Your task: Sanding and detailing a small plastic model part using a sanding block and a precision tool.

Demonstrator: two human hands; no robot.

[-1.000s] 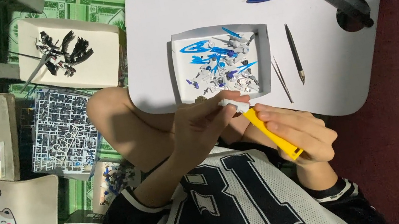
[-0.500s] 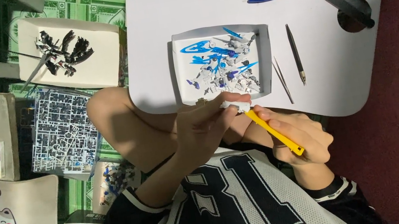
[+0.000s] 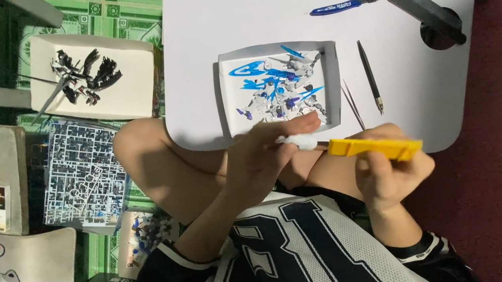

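The left hand point(image 3: 261, 160) pinches a small white part point(image 3: 300, 141) just below the tray point(image 3: 275, 52) of blue pieces. The right hand point(image 3: 392, 172) grips a yellow knife point(image 3: 374, 146), its tip at the part

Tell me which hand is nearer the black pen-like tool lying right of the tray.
Right. The right hand, gripping the yellow knife, sits just below the black pen-like tool. The left hand, pinching a small white part, is farther off, below the tray.
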